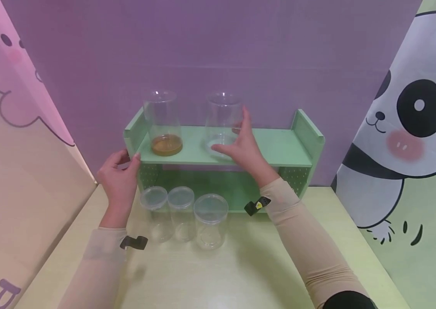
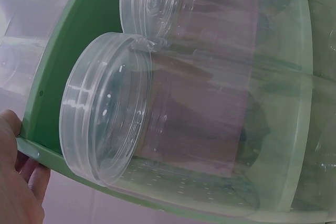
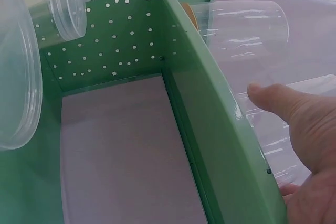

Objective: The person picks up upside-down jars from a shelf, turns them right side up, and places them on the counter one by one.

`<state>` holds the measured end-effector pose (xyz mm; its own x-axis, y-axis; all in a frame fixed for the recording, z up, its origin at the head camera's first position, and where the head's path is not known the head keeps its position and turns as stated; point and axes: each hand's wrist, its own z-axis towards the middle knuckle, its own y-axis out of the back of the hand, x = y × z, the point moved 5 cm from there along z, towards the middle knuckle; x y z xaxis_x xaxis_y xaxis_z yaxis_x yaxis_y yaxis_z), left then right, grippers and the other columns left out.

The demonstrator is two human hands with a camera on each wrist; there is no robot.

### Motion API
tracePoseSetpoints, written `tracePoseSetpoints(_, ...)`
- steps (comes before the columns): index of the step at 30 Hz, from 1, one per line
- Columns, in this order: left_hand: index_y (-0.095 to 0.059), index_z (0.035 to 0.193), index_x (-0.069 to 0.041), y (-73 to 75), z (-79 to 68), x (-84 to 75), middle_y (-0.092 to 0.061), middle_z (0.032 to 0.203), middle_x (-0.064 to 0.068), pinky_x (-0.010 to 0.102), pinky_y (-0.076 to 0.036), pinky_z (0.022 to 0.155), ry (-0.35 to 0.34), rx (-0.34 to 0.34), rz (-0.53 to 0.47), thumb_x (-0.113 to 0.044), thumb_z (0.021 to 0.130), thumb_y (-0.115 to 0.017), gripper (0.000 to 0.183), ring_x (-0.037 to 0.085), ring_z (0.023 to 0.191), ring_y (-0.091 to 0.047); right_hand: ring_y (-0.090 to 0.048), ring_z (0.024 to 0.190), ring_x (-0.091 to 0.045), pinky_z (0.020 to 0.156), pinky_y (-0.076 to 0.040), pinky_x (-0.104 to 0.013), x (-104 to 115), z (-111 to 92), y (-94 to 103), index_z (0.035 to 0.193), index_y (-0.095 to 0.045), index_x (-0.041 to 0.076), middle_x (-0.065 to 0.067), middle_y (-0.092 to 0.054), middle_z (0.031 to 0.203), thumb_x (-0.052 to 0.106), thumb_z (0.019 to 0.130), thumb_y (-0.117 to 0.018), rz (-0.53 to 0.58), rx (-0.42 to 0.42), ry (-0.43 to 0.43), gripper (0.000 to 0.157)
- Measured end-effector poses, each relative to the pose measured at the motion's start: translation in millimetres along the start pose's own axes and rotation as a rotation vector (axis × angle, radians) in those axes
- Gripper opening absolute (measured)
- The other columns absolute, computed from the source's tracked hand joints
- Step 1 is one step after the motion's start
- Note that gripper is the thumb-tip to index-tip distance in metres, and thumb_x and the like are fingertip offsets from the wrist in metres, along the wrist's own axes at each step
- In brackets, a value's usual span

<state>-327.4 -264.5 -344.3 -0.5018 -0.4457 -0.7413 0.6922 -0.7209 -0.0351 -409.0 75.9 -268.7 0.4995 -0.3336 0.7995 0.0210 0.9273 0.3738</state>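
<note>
A green two-tier shelf point(image 1: 272, 148) stands against the purple wall. My left hand point(image 1: 120, 178) pinches the edge of its left side panel, with fingertips also showing at the panel in the left wrist view. On the top board, my right hand point(image 1: 246, 148) holds a clear plastic jar point(image 1: 219, 113), the thumb across its front and other fingers round its right side. To the left on that board is another clear jar point(image 1: 161, 113) with a brownish-gold bottom point(image 1: 167, 145).
Lidded clear jars stand on the pale table point(image 1: 241, 274) before the shelf: two narrower jars point(image 1: 160, 225) point(image 1: 183, 223) and a wider jar point(image 1: 210, 227) to their right. Painted panels border both sides, the right panel point(image 1: 415, 128) showing a panda.
</note>
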Motion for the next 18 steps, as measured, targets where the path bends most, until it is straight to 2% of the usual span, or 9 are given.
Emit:
tracePoseSetpoints(5, -0.085, 0.113, 0.001, -0.3, 0.2, 1.0, -0.078, 0.098, 0.012, 0.007, -0.058, 0.076, -0.002, -0.002, -0.004, -0.007, 0.097, -0.084, 0.018, 0.003, 0.089, -0.068, -0.052, 0.147, -0.034, 0.116, -0.054, -0.053, -0.1, -3.2, 0.6, 0.177, -0.001, 0.029, -0.017, -0.046, 0.158, 0.016, 0.079, -0.103, 0.006, -0.008, -0.015, 0.143)
tracePoseSetpoints(12, -0.085, 0.113, 0.001, -0.6, 0.7, 3.8, -0.078, 0.098, 0.011, 0.007, -0.058, 0.077, -0.004, -0.005, 0.005, -0.007, 0.097, -0.084, 0.017, 0.002, 0.089, -0.067, -0.053, 0.145, -0.036, 0.115, -0.054, -0.058, 0.6, -12.5, 3.9, 0.177, -0.006, 0.034, -0.02, -0.047, 0.155, 0.018, 0.078, -0.104, 0.031, 0.003, 0.01, 0.141)
tracePoseSetpoints(18, -0.085, 0.113, 0.001, -0.2, 0.4, 2.1, -0.077, 0.098, 0.012, 0.007, -0.058, 0.076, 0.0, -0.007, 0.004, -0.006, 0.097, -0.084, 0.018, 0.002, 0.088, -0.067, -0.054, 0.145, -0.031, 0.115, -0.055, -0.053, 4.4, -24.3, 9.5, 0.176, -0.01, 0.036, -0.02, -0.048, 0.156, 0.022, 0.077, -0.104, 0.057, -0.002, 0.027, 0.137)
